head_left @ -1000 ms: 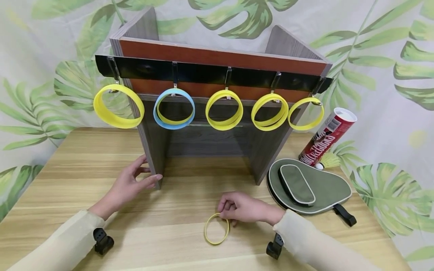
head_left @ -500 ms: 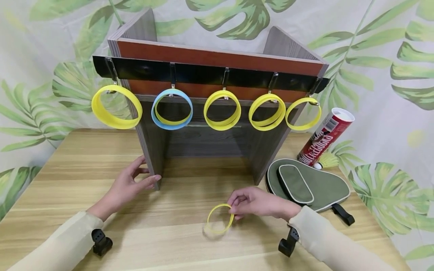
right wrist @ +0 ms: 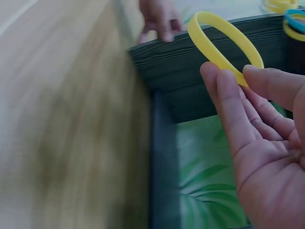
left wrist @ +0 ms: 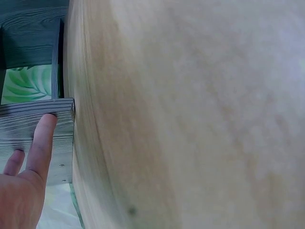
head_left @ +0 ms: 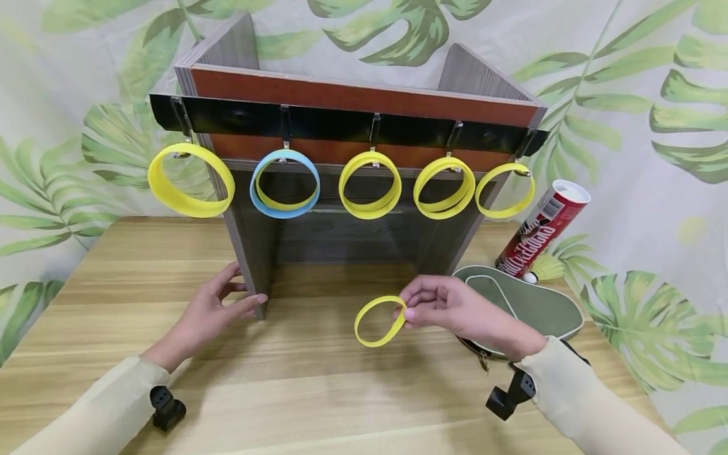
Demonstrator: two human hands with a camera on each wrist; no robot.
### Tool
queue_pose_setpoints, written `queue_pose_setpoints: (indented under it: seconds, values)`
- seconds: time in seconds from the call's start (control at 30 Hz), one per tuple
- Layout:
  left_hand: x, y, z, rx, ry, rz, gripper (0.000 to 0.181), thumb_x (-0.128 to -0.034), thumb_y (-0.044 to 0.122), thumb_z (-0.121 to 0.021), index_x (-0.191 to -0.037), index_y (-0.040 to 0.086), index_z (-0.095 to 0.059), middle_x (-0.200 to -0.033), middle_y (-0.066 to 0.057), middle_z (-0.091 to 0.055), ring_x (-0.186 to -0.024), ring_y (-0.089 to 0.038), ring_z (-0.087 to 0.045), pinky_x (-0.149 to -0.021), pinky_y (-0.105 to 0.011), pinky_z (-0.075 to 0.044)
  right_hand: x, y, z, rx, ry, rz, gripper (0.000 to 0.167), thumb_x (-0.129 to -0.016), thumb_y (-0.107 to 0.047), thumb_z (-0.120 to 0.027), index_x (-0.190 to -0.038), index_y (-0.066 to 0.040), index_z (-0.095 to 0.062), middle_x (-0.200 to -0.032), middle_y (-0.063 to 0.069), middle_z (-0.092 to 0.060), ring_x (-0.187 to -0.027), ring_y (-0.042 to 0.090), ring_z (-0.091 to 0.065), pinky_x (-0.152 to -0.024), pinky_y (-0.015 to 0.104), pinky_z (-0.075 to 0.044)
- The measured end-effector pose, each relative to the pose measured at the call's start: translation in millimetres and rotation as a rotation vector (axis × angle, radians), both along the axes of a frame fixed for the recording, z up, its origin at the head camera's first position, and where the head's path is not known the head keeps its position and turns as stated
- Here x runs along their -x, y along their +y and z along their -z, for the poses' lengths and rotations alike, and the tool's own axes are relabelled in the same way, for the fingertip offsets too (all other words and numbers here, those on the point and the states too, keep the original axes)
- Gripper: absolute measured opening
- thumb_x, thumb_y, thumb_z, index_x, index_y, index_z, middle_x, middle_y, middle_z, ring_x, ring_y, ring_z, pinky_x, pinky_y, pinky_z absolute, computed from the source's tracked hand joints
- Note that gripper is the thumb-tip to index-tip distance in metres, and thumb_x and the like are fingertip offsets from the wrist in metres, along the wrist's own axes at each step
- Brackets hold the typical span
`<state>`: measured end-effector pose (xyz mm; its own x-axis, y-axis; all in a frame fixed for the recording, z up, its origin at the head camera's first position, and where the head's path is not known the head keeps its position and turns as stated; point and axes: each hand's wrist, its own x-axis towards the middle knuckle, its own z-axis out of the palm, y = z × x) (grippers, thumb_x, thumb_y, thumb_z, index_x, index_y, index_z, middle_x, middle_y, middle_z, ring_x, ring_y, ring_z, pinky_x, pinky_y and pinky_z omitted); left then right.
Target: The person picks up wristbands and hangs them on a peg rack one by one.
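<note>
A thin yellow silicone wristband [head_left: 364, 312] is pinched between the thumb and fingers of my right hand [head_left: 449, 309], raised above the table in front of the stand's opening. In the right wrist view the wristband [right wrist: 224, 40] stands up from the fingertips as a tilted loop. My left hand [head_left: 207, 316] rests against the left side panel [left wrist: 28, 129] of the grey wooden stand, its thumb laid over the front edge and its fingers along the outer face. Similar bands hang on hooks above: a yellow one [head_left: 190, 205], a blue-edged one [head_left: 263, 202] and several more yellow ones.
The stand carries a black hook strip [head_left: 330, 125] across its front. At right lie a green paddle case [head_left: 546, 306], partly behind my right hand, a yellow shuttlecock [head_left: 547, 268] and a leaning red tube [head_left: 540, 230]. A leaf-patterned cloth [head_left: 620, 189] hangs behind.
My right hand has lifted the yellow wristband off the table and moved it up and right, toward the stand. My left hand stays at the side panel.
</note>
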<state>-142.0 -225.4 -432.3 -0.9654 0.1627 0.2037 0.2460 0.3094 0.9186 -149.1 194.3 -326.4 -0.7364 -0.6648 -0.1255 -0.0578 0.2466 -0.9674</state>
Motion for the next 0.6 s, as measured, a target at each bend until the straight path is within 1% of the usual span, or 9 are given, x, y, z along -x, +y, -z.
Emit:
queue_pose_setpoints:
  seconds: [0.07,0.13,0.23,0.3,0.37,0.43,0.5,0.6]
  values:
    - [0.0,-0.7,-0.5,0.0,0.002,-0.003,0.07,-0.0974,0.006,-0.074,-0.159,0.008,-0.041,-0.147,-0.019,-0.049,-0.107,0.006,-0.063,-0.073,-0.031,-0.07,-0.7,3,-9.2,0.032,0.043,0.013,0.026,-0.101,-0.007,-0.069,-0.12,0.009,-0.062,-0.105,0.002,-0.077,-0.097,0.013,-0.075,-0.091,0.031,-0.068]
    - [-0.1,-0.4,-0.9,-0.003,-0.004,-0.002,0.071,-0.0976,0.007,-0.074,-0.159,0.008,-0.04,-0.148,-0.019,-0.048,-0.107,0.007,-0.063,-0.073,-0.032,-0.07,-1.6,7,-18.1,0.086,0.079,0.018,0.022,-0.101,-0.004,-0.068,-0.12,0.006,-0.063,-0.107,0.002,-0.078,-0.098,0.013,-0.075,-0.09,0.031,-0.068]
    - [0.7,0.1,-1.1,-0.009,-0.007,0.002,0.07,-0.0981,0.007,-0.073,-0.159,0.009,-0.04,-0.148,-0.02,-0.047,-0.107,0.006,-0.063,-0.074,-0.033,-0.07,-2.8,16,-30.5,0.175,0.145,0.022,0.016,-0.101,0.002,-0.064,-0.117,-0.001,-0.065,-0.109,0.001,-0.078,-0.096,0.012,-0.076,-0.087,0.03,-0.068]
    - [0.8,0.2,-1.7,-0.009,-0.006,0.004,0.07,-0.0983,0.007,-0.073,-0.159,0.009,-0.04,-0.149,-0.019,-0.047,-0.107,0.006,-0.063,-0.074,-0.034,-0.07,-3.8,22,-38.4,0.233,0.179,0.028,0.019,-0.102,0.006,-0.061,-0.115,-0.005,-0.065,-0.112,0.001,-0.078,-0.098,0.012,-0.076,-0.088,0.029,-0.068]
    - [0.7,-0.3,-2.0,-0.007,-0.002,0.004,0.069,-0.0982,0.007,-0.073,-0.159,0.009,-0.04,-0.149,-0.02,-0.048,-0.107,0.006,-0.063,-0.074,-0.034,-0.07,-4.9,27,-46.3,0.276,0.212,0.05,0.022,-0.102,0.009,-0.058,-0.114,-0.008,-0.066,-0.112,0.001,-0.078,-0.098,0.011,-0.077,-0.088,0.027,-0.068]
    - [0.0,-0.6,-2.3,-0.005,-0.002,0.004,0.069,-0.098,0.006,-0.073,-0.159,0.008,-0.04,-0.149,-0.022,-0.047,-0.106,0.006,-0.063,-0.073,-0.033,-0.07,-6.2,32,-53.5,0.332,0.23,0.084,0.026,-0.102,0.012,-0.056,-0.114,-0.008,-0.067,-0.113,0.002,-0.079,-0.102,0.013,-0.077,-0.09,0.026,-0.067]
    - [-0.5,-0.8,-2.3,-0.007,-0.007,0.004,0.07,-0.098,0.006,-0.073,-0.159,0.008,-0.04,-0.15,-0.022,-0.047,-0.107,0.006,-0.063,-0.073,-0.032,-0.07,-7.1,36,-59.4,0.413,0.241,0.118,0.028,-0.101,0.015,-0.053,-0.115,-0.006,-0.067,-0.114,0.005,-0.079,-0.104,0.015,-0.077,-0.091,0.028,-0.067]
    - [-0.9,-0.7,-2.5,-0.013,-0.013,0.006,0.07,-0.0982,0.006,-0.073,-0.159,0.008,-0.039,-0.15,-0.021,-0.047,-0.107,0.006,-0.063,-0.074,-0.031,-0.07,-6.7,42,-65.6,0.561,0.239,0.167,0.03,-0.101,0.019,-0.048,-0.117,0.0,-0.066,-0.114,0.011,-0.078,-0.106,0.02,-0.077,-0.093,0.03,-0.067]
